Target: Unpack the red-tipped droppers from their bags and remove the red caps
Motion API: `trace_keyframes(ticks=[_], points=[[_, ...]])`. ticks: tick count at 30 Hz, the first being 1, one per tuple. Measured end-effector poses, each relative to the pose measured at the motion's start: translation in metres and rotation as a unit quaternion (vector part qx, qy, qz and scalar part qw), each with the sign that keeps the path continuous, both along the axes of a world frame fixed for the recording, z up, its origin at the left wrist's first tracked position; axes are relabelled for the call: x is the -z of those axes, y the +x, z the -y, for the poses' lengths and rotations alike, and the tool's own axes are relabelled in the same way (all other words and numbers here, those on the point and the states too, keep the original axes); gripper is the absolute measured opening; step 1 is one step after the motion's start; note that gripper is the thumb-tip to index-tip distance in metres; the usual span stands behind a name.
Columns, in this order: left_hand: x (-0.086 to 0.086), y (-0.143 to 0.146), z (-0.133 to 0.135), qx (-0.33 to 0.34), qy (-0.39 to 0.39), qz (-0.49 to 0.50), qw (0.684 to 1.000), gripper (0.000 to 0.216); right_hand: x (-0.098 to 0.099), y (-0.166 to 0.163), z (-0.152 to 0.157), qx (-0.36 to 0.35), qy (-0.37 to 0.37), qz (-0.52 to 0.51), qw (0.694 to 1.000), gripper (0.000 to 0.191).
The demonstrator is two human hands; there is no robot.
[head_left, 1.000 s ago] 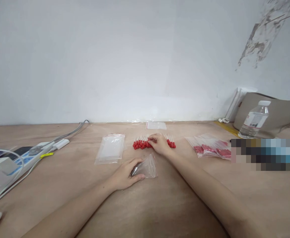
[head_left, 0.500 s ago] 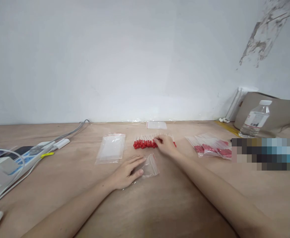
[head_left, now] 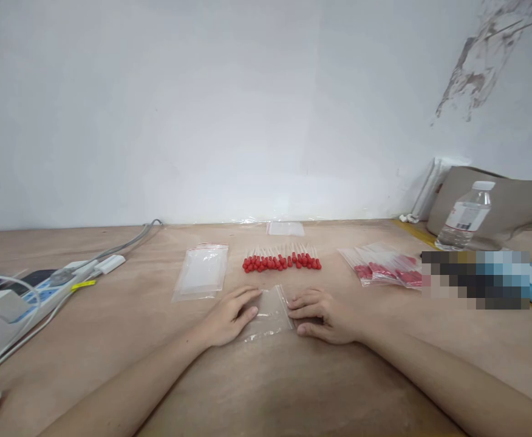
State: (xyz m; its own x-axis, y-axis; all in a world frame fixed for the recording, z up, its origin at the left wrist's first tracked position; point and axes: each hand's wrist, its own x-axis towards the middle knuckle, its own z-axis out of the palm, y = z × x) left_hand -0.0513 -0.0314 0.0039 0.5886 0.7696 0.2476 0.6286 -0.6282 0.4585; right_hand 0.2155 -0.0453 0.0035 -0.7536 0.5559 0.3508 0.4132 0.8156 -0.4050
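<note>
A small clear bag (head_left: 270, 311) lies flat on the counter (head_left: 266, 388) between the two hands. The left hand (head_left: 229, 312) rests palm down, fingers stretched wide and flat over the bag's left part, forearm running in from the lower left. The right hand (head_left: 325, 315) also lies palm down, fingers loosely bent, clasping nothing, its tips touching the bag's right edge; its forearm comes in from the lower right. Just beyond both hands lies a row of red-tipped sticks (head_left: 282, 262). Beyond the left hand sits a stack of empty bags (head_left: 201, 273); beyond the right hand, filled bags (head_left: 384, 267), then a bottle (head_left: 466, 217).
</note>
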Motion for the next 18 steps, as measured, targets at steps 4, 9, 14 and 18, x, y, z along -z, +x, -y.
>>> trace_keyframes(ticks=[4, 9, 14, 18], points=[[0.006, -0.002, -0.009, -0.12, 0.012, 0.059, 0.991, 0.028, -0.013, 0.027, -0.022, 0.211, 0.015, -0.032, 0.977, 0.027], [0.002, -0.007, -0.02, -0.173, -0.019, 0.005, 0.985, 0.03, -0.03, 0.089, -0.053, 0.593, 0.065, 0.135, 0.791, 0.035], [-0.005, -0.009, -0.018, -0.147, -0.024, -0.012, 0.989, 0.026, -0.026, 0.116, -0.061, 0.617, -0.083, 0.243, 0.744, 0.041], [-0.009, -0.029, -0.03, -0.22, 0.001, 0.092, 0.971, 0.022, -0.021, 0.109, -0.059, 0.625, -0.028, 0.229, 0.746, 0.031]])
